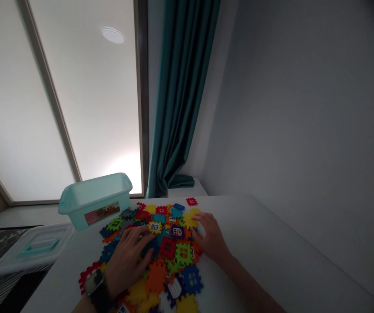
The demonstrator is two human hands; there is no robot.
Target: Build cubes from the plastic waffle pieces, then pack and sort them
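Observation:
A pile of colourful plastic interlocking tiles with notched edges is spread over the white table. My left hand (pixel 126 261), a dark watch on its wrist, rests palm down on the pile with fingers stretched and apart. Its fingertips are close to a yellow window tile (pixel 155 227) and a dark blue tile partly hidden beneath the hand. At the pile's right edge, my right hand (pixel 210 237) has thumb and fingers apart. Its fingertips touch a yellow tile (pixel 190 219). A purple window tile (pixel 177 232), a red tile (pixel 167 248) and a green window tile (pixel 183 254) lie between the hands.
A translucent teal bin (pixel 95 193) stands at the table's back left. Left of the table lies its clear lid (pixel 33 250) with a teal handle. A single red tile (pixel 191 201) sits behind the pile. Beyond are a teal curtain (pixel 183 95) and a grey wall (pixel 297 121).

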